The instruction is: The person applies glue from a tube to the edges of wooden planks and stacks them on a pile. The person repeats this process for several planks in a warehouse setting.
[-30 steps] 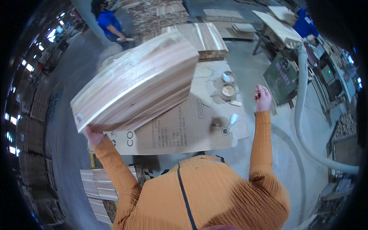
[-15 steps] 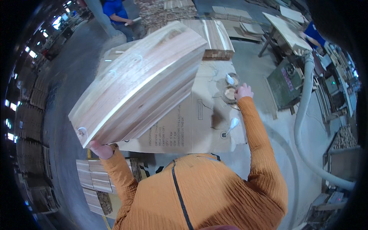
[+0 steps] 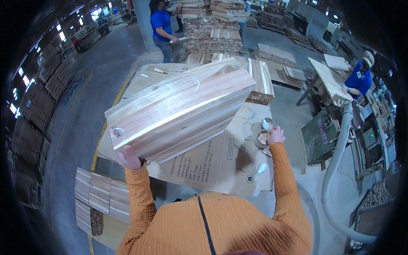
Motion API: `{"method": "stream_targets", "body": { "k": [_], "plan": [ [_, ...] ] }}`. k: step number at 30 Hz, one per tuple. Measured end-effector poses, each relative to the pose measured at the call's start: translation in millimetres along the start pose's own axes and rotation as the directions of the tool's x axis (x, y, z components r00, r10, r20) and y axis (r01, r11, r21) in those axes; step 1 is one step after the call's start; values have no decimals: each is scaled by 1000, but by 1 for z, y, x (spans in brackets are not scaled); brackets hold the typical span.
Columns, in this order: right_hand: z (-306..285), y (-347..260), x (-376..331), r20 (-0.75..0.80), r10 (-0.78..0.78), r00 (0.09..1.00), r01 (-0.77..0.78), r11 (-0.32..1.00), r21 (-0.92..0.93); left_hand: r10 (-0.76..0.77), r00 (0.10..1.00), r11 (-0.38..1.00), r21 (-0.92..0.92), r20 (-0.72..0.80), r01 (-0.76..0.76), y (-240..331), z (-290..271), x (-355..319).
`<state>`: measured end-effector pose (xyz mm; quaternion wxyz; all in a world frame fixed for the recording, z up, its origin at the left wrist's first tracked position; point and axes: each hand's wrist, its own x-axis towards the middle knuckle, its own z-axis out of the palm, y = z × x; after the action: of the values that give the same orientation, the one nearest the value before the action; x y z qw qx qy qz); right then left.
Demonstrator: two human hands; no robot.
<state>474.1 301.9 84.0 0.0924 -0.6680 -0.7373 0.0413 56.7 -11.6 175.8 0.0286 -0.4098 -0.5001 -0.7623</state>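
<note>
The left hand (image 3: 128, 156) is gripping the lower edge of a wooden panel (image 3: 180, 109), holding it tilted above the cardboard-covered desk (image 3: 221, 165). The right hand (image 3: 275, 135) is closing on a small cup (image 3: 261, 138) at the desk's right edge, right of the panel.

My right hand (image 3: 275, 135) has moved in from the 2 o'clock edge of the desk (image 3: 221, 170) to the small round container (image 3: 260, 138), now touching it. The wooden panel (image 3: 178, 110) in my left hand (image 3: 129, 158) has swung toward 12 o'clock.
</note>
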Motion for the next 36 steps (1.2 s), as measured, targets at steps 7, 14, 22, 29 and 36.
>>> {"method": "stream_targets", "body": {
  "k": [7,14,22,29,36],
  "plan": [
    [-108,-42,-9,-412,-225,883,469,380,797,72,996,996,61,-49,-69,31,25,-21],
    [-243,-152,-72,-358,-563,745,449,25,893,154,988,979,134,25,-156,46,27,-23],
    [-240,-212,-77,-200,-803,562,553,185,812,192,978,975,95,79,-199,62,34,-18],
    [-247,-219,-63,-116,-784,609,638,398,659,196,976,979,39,93,-201,66,36,-15],
    [-254,-229,-63,12,-779,627,495,410,766,197,976,977,62,88,-203,64,31,-11]
  ]
}}
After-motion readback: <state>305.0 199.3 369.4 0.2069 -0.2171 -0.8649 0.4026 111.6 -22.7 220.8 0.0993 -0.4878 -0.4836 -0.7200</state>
